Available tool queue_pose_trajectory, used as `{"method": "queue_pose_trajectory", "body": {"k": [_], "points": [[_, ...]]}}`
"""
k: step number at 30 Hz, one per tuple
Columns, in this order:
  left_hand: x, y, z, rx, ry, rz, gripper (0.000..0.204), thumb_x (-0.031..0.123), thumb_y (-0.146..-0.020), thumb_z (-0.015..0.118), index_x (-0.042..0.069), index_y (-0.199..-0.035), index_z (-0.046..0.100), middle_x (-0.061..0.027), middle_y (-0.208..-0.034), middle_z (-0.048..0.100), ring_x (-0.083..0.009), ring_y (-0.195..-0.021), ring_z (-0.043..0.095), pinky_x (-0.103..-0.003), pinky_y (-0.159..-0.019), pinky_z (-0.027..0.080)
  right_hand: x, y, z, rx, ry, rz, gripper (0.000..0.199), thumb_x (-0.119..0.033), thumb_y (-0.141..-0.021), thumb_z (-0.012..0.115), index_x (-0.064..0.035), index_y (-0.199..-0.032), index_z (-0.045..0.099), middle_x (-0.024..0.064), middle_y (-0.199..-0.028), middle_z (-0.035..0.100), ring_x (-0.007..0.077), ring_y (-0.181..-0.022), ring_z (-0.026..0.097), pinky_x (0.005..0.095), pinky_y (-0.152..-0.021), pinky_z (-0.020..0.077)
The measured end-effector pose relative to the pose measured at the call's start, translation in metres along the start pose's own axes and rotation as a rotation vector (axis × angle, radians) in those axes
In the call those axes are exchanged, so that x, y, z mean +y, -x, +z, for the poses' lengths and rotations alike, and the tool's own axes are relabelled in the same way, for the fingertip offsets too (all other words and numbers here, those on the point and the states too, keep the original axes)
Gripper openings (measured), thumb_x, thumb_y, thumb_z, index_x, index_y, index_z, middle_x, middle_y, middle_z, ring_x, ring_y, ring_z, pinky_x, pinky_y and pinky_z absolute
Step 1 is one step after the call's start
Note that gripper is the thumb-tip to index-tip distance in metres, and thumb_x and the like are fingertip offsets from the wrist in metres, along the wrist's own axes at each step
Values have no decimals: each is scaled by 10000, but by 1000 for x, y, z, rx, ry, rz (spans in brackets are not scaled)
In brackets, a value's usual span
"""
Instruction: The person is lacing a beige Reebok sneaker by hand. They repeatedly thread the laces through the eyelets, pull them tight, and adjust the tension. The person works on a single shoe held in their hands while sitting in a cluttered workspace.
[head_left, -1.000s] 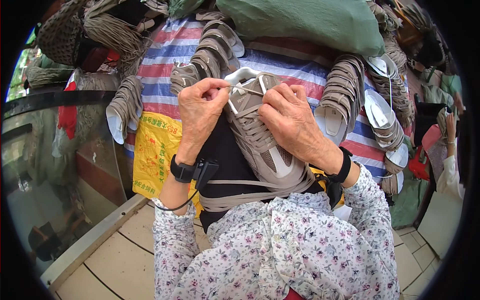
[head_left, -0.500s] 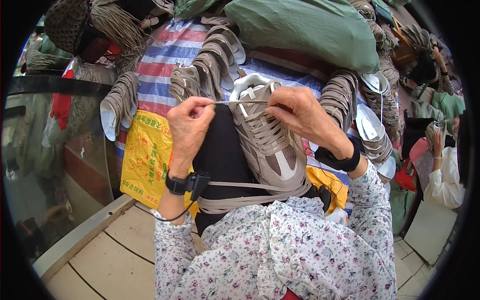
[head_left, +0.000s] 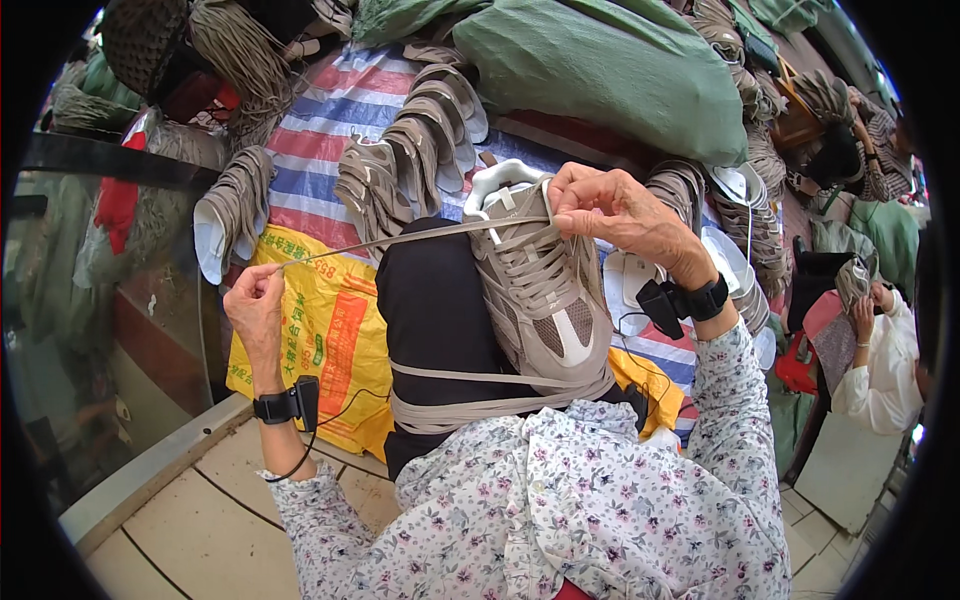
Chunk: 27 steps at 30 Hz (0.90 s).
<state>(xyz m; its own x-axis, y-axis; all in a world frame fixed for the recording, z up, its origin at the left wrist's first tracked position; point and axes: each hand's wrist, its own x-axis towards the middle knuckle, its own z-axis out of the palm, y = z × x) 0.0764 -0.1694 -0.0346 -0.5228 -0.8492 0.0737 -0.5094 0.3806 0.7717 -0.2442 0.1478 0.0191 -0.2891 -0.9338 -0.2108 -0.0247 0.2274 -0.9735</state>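
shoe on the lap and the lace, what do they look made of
Shoe: beige upper, seemingly knit mesh with smoother synthetic overlays; a woven grid shows at the toe. White sole, probably foam or rubber. Lace: flat, matte, likely woven textile, pulled taut from left hand to right hand.

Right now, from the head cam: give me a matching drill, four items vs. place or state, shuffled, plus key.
1. left hand
2. right hand
3. shoe
4. yellow sack

a. lies under the outstretched lace
b. pinches the lace end, pulled out to the side
c. rests on the lap, tied round with tan straps
d. grips the lace at the shoe's top eyelets

Pairs: 1-b, 2-d, 3-c, 4-a
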Motion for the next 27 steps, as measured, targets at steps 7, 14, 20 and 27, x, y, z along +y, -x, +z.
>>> {"method": "queue_pose_trajectory", "body": {"k": [7,14,20,27], "points": [[-24,-2,-4,20,-16,15,89,55,-840,713,-19,-890,715,78,-642,497,-16,-586,424,-196,-528,334,2,-7,-12,-145,239,-88,244,-260,-886,722,-17,-871,712,14,-954,529,128,-954,500,286,-812,437],[-57,0,-29,69,-135,-32,117,106,-853,713,-2,-898,714,80,-645,497,-27,-585,425,-212,-530,342,10,-3,-9,131,43,-7,260,-269,-906,710,-12,-943,715,-3,-865,635,83,-828,559,242,-735,462],[-12,-16,-45,221,-89,82,121,118,-876,707,5,-918,716,69,-658,509,-23,-608,427,-202,-549,343,-1,14,9,49,114,33,193,-164,-921,675,16,-977,714,30,-752,652,66,-677,549,247,-631,463],[71,-50,-53,168,535,-9,196,120,-897,697,5,-1055,674,20,-897,644,-42,-728,564,-174,-640,446,8,-6,50,230,1213,-412,276,1,-753,651,-42,-1024,629,112,-661,629,263,-638,652,366,-545,446]]}}
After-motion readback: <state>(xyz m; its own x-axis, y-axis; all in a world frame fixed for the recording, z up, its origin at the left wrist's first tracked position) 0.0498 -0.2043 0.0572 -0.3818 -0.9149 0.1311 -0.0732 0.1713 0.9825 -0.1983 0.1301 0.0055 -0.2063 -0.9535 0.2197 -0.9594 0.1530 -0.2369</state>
